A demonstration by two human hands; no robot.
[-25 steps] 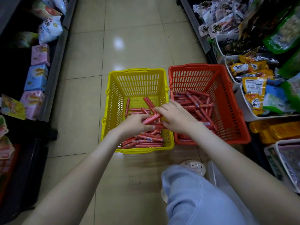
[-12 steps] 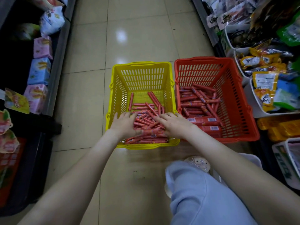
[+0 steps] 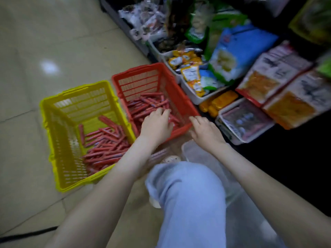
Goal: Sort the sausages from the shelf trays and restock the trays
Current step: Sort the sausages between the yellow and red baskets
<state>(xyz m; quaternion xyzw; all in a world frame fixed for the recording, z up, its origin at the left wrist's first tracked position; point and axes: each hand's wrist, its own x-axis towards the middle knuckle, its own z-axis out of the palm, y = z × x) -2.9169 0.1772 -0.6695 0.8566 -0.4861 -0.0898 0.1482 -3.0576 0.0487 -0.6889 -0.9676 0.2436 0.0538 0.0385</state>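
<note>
Two baskets stand side by side on the floor. The yellow basket (image 3: 53,104) holds a heap of thin red sausages (image 3: 107,145). More red sausages (image 3: 148,102) lie in the red basket (image 3: 139,70). My left hand (image 3: 157,124) is inside the red basket, fingers bent down onto the sausages; blur hides whether it grips any. My right hand (image 3: 206,129) hovers by the red basket's near right corner with relaxed fingers and holds nothing. Below it lies a clear plastic tray (image 3: 200,156).
The low shelf on the right carries a white tray of sausage packs (image 3: 245,120), yellow packs (image 3: 218,102), a white tray of snack pouches (image 3: 193,77) and large bags. My knee in light blue trousers (image 3: 188,194) fills the lower middle. Tiled floor (image 3: 44,42) spreads left.
Both hands left the yellow basket and moved right; the left now sits in the red basket, the right beside it. The view swung right toward the shelf.
</note>
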